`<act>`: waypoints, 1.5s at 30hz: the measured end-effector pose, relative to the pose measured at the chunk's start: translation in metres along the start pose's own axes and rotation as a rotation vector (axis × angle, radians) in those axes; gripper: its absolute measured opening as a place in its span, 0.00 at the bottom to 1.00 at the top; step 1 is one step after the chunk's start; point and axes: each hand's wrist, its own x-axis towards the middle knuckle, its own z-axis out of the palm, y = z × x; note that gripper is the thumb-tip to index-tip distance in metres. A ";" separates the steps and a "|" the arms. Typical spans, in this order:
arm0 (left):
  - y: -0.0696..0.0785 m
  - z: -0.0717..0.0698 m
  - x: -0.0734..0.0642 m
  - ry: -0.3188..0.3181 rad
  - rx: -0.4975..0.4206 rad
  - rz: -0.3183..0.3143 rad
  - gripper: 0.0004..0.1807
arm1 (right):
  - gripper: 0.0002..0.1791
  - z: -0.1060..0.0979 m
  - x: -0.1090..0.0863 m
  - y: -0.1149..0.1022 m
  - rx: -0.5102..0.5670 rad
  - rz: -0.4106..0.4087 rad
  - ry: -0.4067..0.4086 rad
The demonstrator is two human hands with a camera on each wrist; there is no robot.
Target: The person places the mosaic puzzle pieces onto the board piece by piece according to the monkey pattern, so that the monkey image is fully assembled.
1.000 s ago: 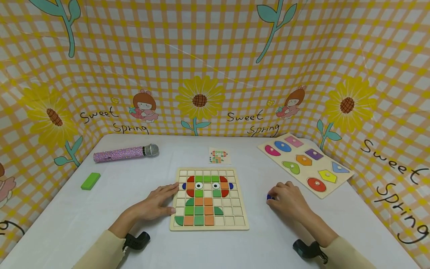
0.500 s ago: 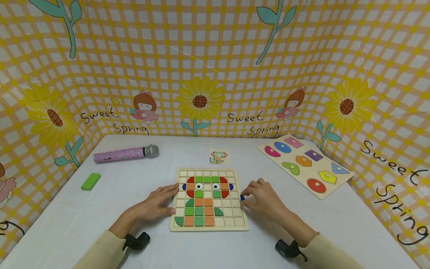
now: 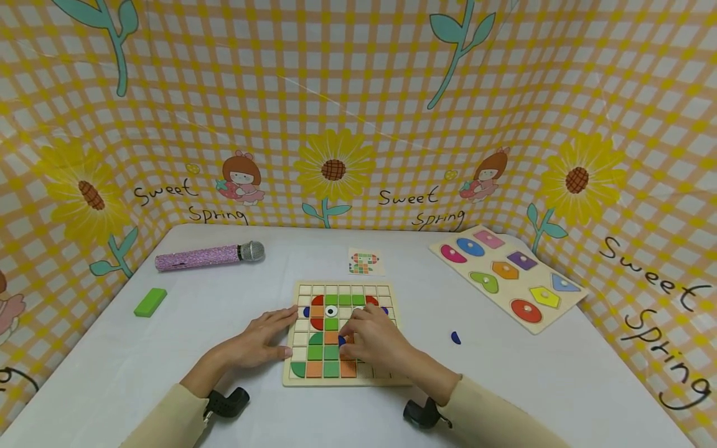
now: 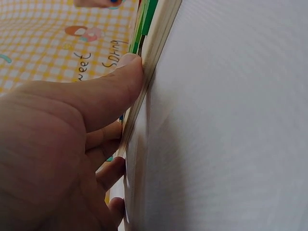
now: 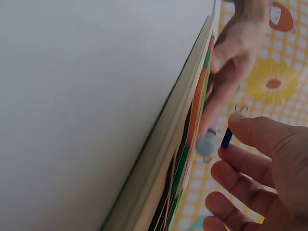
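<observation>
A square wooden grid board (image 3: 313, 382) lies on the table, with green, orange, red and blue tiles and two eye tiles forming a figure. My left hand (image 3: 260, 339) rests at its left edge; in the left wrist view the thumb (image 4: 115, 89) touches the rim and the fingers lie along the side. Over the middle of the board, my right hand (image 3: 376, 336) pinches a blue half-round tile (image 5: 226, 138) between thumb and index finger, held above the surface. The hand covers part of the figure's right side. Another blue half-round tile (image 3: 455, 338) lies on the table to the right.
Behind the board lies a small picture card (image 3: 365, 262) with a similar figure. A wooden shape puzzle (image 3: 506, 277) with knobbed pieces sits at the back right. On the left are a glittery purple microphone (image 3: 207, 256) and a green block (image 3: 150, 302).
My right hand has moved left from the table to above the board, carrying the blue tile. The other blue tile on the table has come into sight. My left hand stays put.
</observation>
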 end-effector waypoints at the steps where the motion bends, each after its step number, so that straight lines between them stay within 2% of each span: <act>1: 0.000 0.000 0.000 0.000 -0.001 0.000 0.40 | 0.10 0.002 0.003 -0.004 0.003 -0.004 -0.010; 9: -0.001 0.000 -0.001 -0.014 0.011 0.024 0.38 | 0.13 0.015 0.022 -0.027 -0.006 -0.029 -0.114; 16: 0.000 -0.002 0.000 -0.033 0.000 0.008 0.38 | 0.12 0.022 0.033 -0.039 -0.053 -0.052 -0.129; 26: -0.001 -0.002 0.001 -0.043 0.000 0.014 0.37 | 0.12 0.028 0.041 -0.047 -0.082 -0.039 -0.147; 33: -0.001 -0.002 0.002 -0.044 -0.004 0.014 0.37 | 0.11 0.027 0.039 -0.047 -0.069 -0.035 -0.149; 40: 0.000 -0.002 0.001 -0.038 0.002 -0.006 0.37 | 0.09 0.022 0.031 -0.043 -0.047 -0.098 -0.137; 45: -0.001 -0.002 0.001 -0.041 0.004 -0.018 0.37 | 0.10 0.023 0.029 -0.043 -0.004 -0.126 -0.169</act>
